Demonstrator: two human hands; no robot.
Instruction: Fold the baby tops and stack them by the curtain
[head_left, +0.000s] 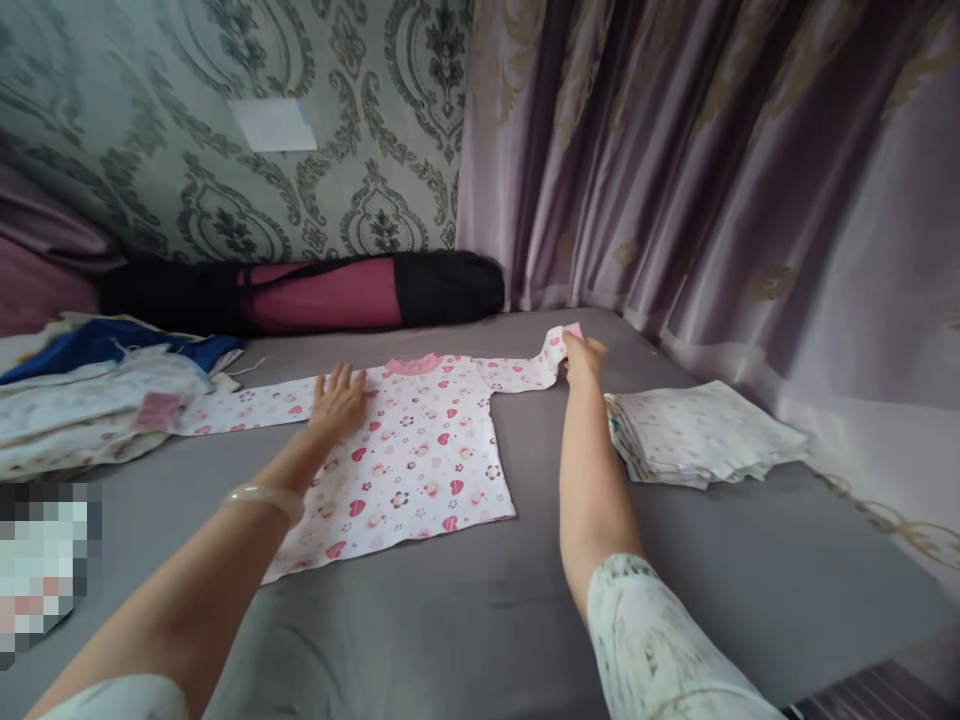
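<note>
In front of the black-and-maroon roll (322, 293), on the grey sheet (540, 620), lies the printed shirt (420, 470), spread out with its collar toward the roll; it looks thin, light and soft, likely to crease or slide rather than break. Its left cuff (157, 411), before the roll's left end, meets the clothes pile (90, 400) and would probably snag there if dragged; the left hand (340, 402), in front of the roll's middle, lies spread on the cloth by the shoulder, pressing without grasping; the pink collar (415, 364), nearer the roll than the hem, seems the firmest part; the right hand (583, 358), ahead and to the right of the roll's right end, is closed on the sleeve by the right cuff (574, 330), a sound place to hold so limp a cloth, as are the shoulders and hem corners.

Counted from the left: one clothes pile before the roll's left end, its pieces too tangled to number; one bracelet (262, 497) on the left wrist; one shirt, with two sleeves and one collar; one roll; one folded stack (705, 430) to the right of the roll and nearer the wearer, its layers uncountable.
</note>
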